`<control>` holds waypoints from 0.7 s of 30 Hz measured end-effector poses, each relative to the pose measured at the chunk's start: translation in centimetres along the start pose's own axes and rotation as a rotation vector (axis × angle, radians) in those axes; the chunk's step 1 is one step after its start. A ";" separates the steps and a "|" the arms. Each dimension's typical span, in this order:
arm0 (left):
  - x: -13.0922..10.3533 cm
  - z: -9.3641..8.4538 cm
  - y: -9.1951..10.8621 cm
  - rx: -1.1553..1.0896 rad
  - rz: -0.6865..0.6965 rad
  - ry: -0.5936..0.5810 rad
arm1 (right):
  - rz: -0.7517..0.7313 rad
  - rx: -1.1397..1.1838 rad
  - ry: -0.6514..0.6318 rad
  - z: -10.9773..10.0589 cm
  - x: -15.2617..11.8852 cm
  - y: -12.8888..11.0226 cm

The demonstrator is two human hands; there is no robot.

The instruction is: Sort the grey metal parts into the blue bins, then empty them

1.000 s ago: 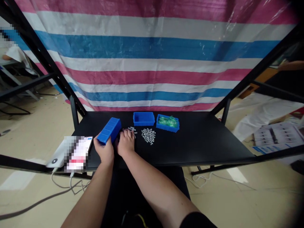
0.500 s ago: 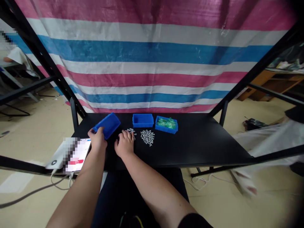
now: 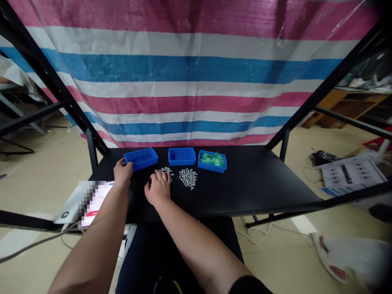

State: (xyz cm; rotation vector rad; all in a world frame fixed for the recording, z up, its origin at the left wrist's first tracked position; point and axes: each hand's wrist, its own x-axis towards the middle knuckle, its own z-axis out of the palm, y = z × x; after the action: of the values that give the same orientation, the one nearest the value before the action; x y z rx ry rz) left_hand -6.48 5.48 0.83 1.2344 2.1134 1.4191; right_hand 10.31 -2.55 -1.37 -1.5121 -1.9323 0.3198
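Observation:
My left hand [image 3: 123, 170] grips the left end of an empty blue bin [image 3: 141, 159] at the table's back left. My right hand [image 3: 159, 187] rests on the black table with its fingers over a small group of silver metal parts [image 3: 167, 170]; the fingers look slightly spread. Right of that hand lies a pile of silver screw-like parts [image 3: 188, 178]. Behind the pile stands a second empty blue bin [image 3: 182, 157]. Further right, a third blue bin [image 3: 212, 167] holds green plastic packets [image 3: 212, 158].
A phone [image 3: 97, 204] and a white device [image 3: 67, 206] with cables lie at the left edge of the black table [image 3: 245, 183]. Black frame posts flank the table, and a striped sheet [image 3: 183, 69] hangs behind it.
The left blue bin, tilted earlier, has turned to lie nearly level and in line with the others, with my left hand still on it. My right hand has barely moved.

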 end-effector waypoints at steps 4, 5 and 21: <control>1.1 0.2 0.0 0.039 -0.040 -0.043 | -0.001 -0.002 0.016 0.1 -0.1 0.0; 1.2 0.3 0.1 0.056 -0.034 -0.055 | -0.003 0.001 0.022 0.1 -0.1 0.0; -1.7 2.3 2.4 0.266 0.205 -0.155 | -0.010 0.069 0.098 -0.6 0.1 0.2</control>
State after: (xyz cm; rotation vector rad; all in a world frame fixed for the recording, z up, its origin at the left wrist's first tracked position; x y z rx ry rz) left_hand -2.80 5.88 1.54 1.6461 2.1695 1.0989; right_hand 10.81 -2.55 -1.02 -1.4470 -1.8333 0.2993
